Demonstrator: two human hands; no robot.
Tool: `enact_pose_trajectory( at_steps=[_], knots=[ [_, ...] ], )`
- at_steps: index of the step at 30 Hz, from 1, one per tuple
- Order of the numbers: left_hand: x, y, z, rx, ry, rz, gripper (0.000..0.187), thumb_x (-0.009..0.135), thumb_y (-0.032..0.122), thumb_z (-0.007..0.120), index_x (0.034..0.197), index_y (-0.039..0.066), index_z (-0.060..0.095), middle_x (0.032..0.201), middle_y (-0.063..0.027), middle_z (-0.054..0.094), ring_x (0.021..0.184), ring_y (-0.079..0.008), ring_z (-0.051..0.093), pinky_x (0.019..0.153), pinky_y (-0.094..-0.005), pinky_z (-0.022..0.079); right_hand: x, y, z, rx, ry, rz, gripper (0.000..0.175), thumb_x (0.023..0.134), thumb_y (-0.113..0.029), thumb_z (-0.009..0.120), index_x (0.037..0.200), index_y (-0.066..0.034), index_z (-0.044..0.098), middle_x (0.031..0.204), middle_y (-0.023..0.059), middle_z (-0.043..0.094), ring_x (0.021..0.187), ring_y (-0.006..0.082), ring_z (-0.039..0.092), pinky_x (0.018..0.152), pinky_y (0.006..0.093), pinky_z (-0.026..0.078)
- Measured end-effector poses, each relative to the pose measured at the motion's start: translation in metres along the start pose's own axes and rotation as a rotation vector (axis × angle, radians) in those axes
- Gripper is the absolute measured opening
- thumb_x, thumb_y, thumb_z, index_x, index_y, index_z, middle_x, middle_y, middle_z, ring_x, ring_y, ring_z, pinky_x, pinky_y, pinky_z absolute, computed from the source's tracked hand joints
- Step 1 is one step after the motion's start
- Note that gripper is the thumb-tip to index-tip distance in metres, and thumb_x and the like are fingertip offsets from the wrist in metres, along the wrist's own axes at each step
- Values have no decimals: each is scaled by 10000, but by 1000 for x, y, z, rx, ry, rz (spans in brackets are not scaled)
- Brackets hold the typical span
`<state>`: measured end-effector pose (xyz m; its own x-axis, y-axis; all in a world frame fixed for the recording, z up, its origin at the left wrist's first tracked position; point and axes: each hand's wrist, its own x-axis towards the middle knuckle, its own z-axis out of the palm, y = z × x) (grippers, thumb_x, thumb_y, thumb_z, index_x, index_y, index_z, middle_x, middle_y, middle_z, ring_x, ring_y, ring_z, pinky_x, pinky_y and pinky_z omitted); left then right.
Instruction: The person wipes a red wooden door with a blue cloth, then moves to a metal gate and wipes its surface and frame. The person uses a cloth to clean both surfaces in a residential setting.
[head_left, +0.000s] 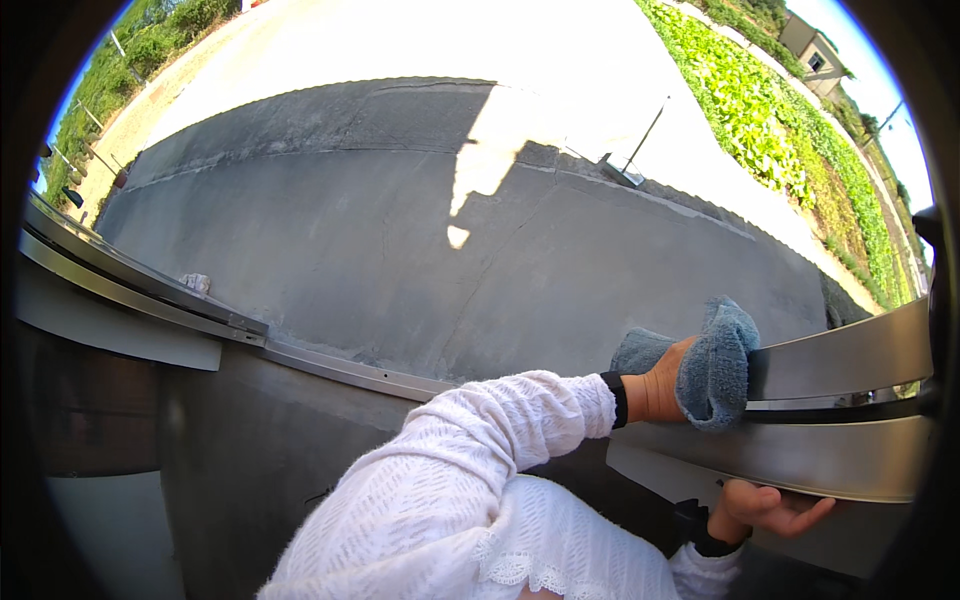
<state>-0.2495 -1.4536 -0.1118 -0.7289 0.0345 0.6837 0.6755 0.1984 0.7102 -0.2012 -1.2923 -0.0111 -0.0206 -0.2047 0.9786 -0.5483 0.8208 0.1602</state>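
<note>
My left hand (664, 382) is wrapped in a blue-gray terry cloth (716, 367) and presses it on the upper side of a brushed metal frame (840, 352) at the right. Part of the cloth sticks out beyond the hand, to the left. Lower down, my right hand (776, 510) is palm up with its fingers apart, touching the lower edge of a second wide metal strip (825, 454). Both wrists have dark bands, and the sleeves are white knit. Some fingers of the left hand are hidden by the cloth.
A metal threshold track (360, 375) crosses the floor. Beyond it lies concrete ground (360, 225), with a long-handled dustpan (624, 171) at its far side. Another metal frame (135, 281) stands at the left, beside a small pale lump (196, 283). Green plants (750, 112) grow at the upper right.
</note>
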Motion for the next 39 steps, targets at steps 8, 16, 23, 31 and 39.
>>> enact_pose_trajectory(
  at_steps=[8,16,23,31,39],
  knots=[
    [-59,-53,6,150,-155,-133,438,767,344,748,1104,99,613,1065,-153,628,998,-341,605,890,-416,494,-1,-4,-9,-68,-131,19,656,997,-383,296,1499,12,142,1538,359,122,1419,472,253,1118,580,314],
    [-123,-108,6,159,-385,-353,361,827,237,718,1127,71,606,1109,-159,623,1048,-323,598,936,-370,468,-21,-2,-6,-93,-7,-14,691,988,-397,277,1487,65,152,1542,355,158,1413,457,294,1110,560,331],
    [-83,-73,-22,-136,-524,-566,520,778,231,763,1209,43,542,1148,-193,602,1090,-307,578,967,-389,456,-66,8,-6,-4,307,94,750,973,-447,297,1472,93,146,1502,334,260,1368,443,360,1046,571,395],
    [66,-5,-35,-704,-544,-73,709,810,257,786,1383,16,447,1374,-196,489,1264,-290,482,1104,-362,362,-51,-25,-29,-412,-141,109,670,973,-395,367,1453,56,247,1483,297,327,1361,433,377,1064,545,382],
    [165,71,-29,-1089,-691,9,664,874,184,724,1421,22,385,1381,-174,464,1294,-269,452,1143,-378,325,-31,-58,-50,-572,-358,114,573,974,-307,465,1425,30,362,1456,264,403,1345,427,400,1102,507,349]
  ],
)
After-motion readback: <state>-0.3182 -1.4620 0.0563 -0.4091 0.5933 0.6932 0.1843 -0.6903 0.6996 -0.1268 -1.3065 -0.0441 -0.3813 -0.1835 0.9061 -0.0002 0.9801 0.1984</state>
